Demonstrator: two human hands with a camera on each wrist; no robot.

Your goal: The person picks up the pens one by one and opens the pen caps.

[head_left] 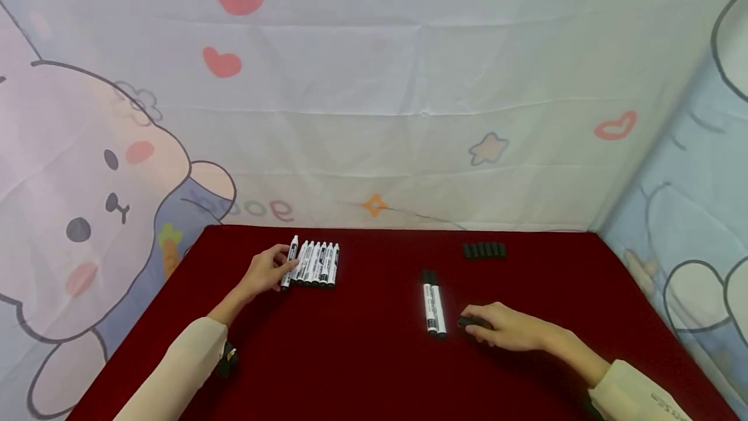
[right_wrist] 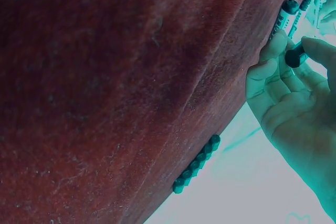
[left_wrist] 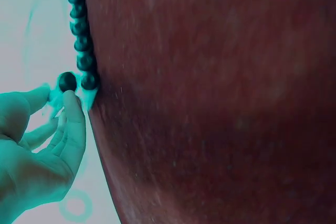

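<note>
My left hand (head_left: 264, 273) pinches a white marker (head_left: 292, 251) with no cap, its pale tip pointing away from me. It is at the left end of a row of several uncapped white markers (head_left: 318, 265). The left wrist view shows the black end of the held marker (left_wrist: 67, 82) between thumb and fingers, beside the row's black ends (left_wrist: 82, 43). In my right hand (head_left: 511, 328) is a black marker cap (head_left: 466, 321), held between thumb and fingers; the right wrist view shows this cap (right_wrist: 295, 56) too. Two capped white markers (head_left: 434, 307) lie side by side left of that hand.
Several black caps (head_left: 484, 250) form a row at the back right of the red-covered table (head_left: 362, 356). A printed cloth (head_left: 362, 70) hangs behind and at both sides. Near the left sleeve is a small dark object (head_left: 226, 361), partly hidden.
</note>
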